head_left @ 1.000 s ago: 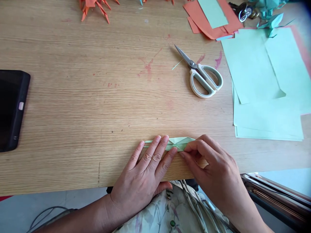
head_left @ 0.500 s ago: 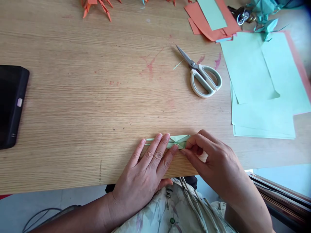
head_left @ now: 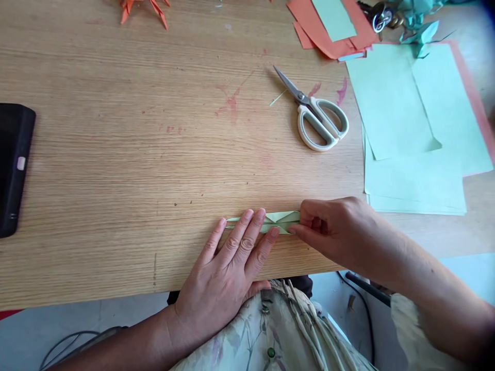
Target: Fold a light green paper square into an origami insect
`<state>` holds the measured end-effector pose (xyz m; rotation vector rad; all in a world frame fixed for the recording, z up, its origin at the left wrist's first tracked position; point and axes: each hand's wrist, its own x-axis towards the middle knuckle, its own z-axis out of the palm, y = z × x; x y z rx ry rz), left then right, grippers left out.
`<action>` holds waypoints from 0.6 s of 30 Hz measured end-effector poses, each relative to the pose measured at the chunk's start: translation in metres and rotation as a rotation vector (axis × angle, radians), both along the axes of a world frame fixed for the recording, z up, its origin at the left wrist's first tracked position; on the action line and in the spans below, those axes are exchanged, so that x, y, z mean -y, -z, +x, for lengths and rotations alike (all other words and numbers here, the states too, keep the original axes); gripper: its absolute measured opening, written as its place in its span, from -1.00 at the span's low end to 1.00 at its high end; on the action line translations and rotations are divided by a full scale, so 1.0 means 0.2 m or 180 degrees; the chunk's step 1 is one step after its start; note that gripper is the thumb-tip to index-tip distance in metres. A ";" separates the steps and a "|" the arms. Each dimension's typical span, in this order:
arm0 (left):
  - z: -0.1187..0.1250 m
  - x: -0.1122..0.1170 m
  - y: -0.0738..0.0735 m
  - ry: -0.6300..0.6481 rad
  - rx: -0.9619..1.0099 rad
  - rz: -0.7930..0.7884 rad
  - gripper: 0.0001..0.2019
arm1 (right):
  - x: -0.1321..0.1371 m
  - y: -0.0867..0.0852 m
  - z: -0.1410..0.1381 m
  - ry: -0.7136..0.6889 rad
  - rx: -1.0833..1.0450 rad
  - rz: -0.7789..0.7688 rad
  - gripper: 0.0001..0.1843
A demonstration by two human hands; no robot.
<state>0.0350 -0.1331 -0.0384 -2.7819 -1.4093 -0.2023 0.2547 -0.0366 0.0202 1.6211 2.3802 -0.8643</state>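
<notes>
A narrow folded strip of pale green paper [head_left: 282, 218] lies on the wooden table [head_left: 116, 170] close to its near edge. My left hand [head_left: 228, 270] rests flat on the strip's left half, fingers stretched out and slightly spread. My right hand [head_left: 336, 232] is closed in a pinch on the strip's right end, thumb and forefinger pressed on the paper. The part of the strip under both hands is hidden.
Grey-handled scissors [head_left: 319, 121] lie behind the hands. A stack of pale green sheets [head_left: 410, 134] sits at the right, orange and green scraps [head_left: 328, 26] at the back. A black device [head_left: 13, 165] lies at the left edge; orange folded figures [head_left: 141, 7] at the far edge.
My right hand has turned and slid along the strip's right end, its forearm now coming in from the right. The left hand stays flat on the paper. The view shifted slightly.
</notes>
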 end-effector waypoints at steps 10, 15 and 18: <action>0.00 0.00 0.00 -0.0009 0.0094 -0.0019 -0.27 | -0.15 -0.06 -0.07 -0.0343 0.0768 -0.0622 -0.74; 0.00 0.00 0.00 -0.0013 0.0111 0.0011 -0.28 | -0.17 -0.07 -0.07 -0.0586 0.0823 -0.0574 -0.75; 0.00 0.00 0.00 -0.0008 0.0123 -0.0012 -0.28 | -0.18 -0.09 -0.03 -0.0634 0.0928 -0.0453 -0.69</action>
